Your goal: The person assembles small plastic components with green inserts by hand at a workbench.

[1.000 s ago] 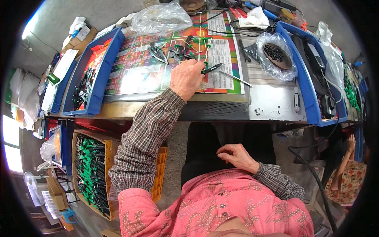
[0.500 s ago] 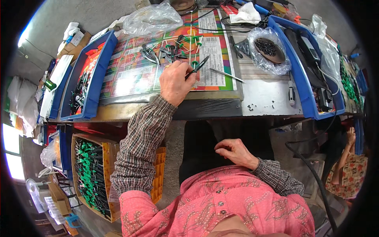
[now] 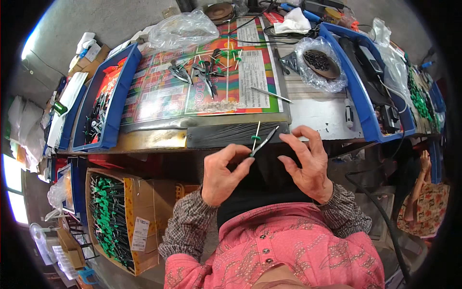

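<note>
My left hand [image 3: 226, 173] pinches a slim dark pointed piece [image 3: 267, 140] between thumb and fingers, just in front of the table edge. Beside it in the same pinch stands a thin pale stick with a green disc [image 3: 256, 138]; whether the two are joined I cannot tell. To the right, my right hand [image 3: 308, 166] is open, its thumb and fingers apart, close to the piece's tip but not touching it. On the printed sheet beyond lie several dark pointed pieces [image 3: 206, 77] and several pale sticks with green discs [image 3: 234, 53].
A slim metal rod [image 3: 271, 95] lies on the printed sheet [image 3: 159, 96]. Blue trays [image 3: 126, 72] flank the work area. A plastic-wrapped dish of small black parts [image 3: 332, 79] sits right. Left below stands a carton [image 3: 144, 202] full of green-and-black pieces.
My left hand has come back from the sheet to the table's front edge with the dark piece and a stick with a green disc. My right hand has risen from my lap towards them.
</note>
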`<action>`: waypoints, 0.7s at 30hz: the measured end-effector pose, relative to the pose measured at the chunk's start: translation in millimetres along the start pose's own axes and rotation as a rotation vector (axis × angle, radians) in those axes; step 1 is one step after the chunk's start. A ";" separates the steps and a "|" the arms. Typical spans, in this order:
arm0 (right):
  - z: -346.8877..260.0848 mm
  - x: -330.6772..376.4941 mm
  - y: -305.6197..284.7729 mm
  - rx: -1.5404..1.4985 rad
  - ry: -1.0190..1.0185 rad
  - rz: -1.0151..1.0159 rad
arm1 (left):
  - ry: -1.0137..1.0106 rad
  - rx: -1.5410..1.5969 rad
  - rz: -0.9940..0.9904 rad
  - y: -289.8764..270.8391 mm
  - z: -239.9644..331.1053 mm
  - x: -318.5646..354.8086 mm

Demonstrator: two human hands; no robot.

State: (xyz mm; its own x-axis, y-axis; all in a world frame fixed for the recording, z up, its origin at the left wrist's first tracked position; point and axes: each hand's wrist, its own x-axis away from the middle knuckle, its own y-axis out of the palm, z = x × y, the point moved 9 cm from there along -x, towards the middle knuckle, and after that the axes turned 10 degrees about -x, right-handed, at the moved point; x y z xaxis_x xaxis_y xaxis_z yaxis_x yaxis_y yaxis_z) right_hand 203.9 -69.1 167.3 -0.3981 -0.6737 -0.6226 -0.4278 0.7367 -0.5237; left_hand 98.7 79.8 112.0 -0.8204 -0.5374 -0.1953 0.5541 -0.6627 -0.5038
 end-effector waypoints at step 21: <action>-4.3 25.8 26.2 0.037 -0.249 -0.171 | -0.287 0.910 0.028 43.5 -39.7 39.7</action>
State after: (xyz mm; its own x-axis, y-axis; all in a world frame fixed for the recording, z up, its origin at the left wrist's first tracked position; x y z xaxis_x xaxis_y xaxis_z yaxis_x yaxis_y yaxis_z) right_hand 178.9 -67.5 140.0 -0.1094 -0.7565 -0.6448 -0.4399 0.6186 -0.6511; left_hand 84.6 50.3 48.9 -0.8060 -0.5867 0.0779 0.5699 -0.7338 0.3699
